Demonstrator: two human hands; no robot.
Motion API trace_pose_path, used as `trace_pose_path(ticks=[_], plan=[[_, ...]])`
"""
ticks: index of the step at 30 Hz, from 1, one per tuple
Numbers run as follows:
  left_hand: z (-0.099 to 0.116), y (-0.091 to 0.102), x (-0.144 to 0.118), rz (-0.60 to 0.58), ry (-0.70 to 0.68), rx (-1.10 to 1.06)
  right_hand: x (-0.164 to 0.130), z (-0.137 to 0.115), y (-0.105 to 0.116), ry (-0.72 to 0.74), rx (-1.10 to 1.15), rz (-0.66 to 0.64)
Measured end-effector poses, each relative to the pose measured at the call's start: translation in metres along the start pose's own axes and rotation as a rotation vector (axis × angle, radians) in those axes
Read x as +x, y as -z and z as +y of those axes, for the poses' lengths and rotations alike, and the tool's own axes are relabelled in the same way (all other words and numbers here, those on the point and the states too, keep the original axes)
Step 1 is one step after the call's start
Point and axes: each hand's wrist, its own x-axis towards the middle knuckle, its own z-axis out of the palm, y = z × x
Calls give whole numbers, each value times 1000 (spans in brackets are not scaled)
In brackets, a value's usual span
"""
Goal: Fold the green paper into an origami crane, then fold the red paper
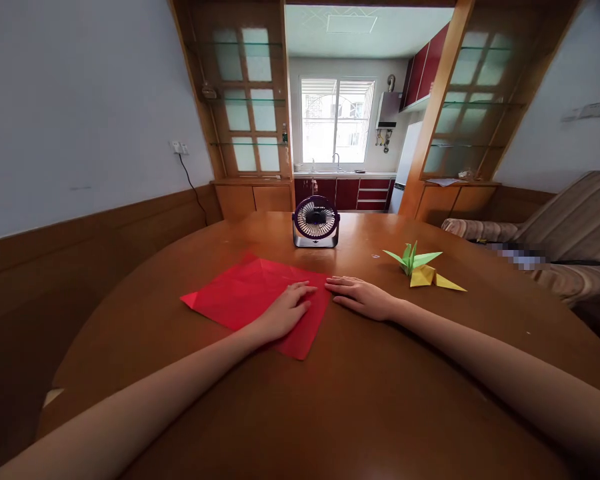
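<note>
**Both palms flat at the red sheet**

The left hand point(283, 312) lies flat, fingers extended together, on the creased red paper point(250, 293) spread on the wooden table point(360, 400). At three o'clock of it, the right hand point(363, 297) rests flat too, fingertips touching the sheet's edge, gripping nothing. A small fan point(315, 221) stands at twelve o'clock; a green paper crane point(411, 257) and a yellow paper crane point(433, 278) sit at two o'clock.

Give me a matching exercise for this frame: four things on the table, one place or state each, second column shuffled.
Things:
1. red paper sheet
2. small fan
3. green paper crane
4. yellow paper crane

Places or states:
A. stands upright at the far middle of the table
B. lies flat and creased under the left hand, with the right hand at its right corner
C. nearer of the two folded figures on the right
D. behind the other folded figure, wings spread

Pairs: 1-B, 2-A, 3-D, 4-C
</note>
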Motion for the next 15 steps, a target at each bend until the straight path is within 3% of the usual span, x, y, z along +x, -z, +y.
trace_pose_path(ticks=[4,8,15], plan=[[1,2,0,2,-21,-81,0,2,-1,-29,23,-22],[-16,17,6,-61,19,159,0,3,-2,-35,44,-2],[-52,40,19,-63,82,432,0,2,-2,-34,34,-14]])
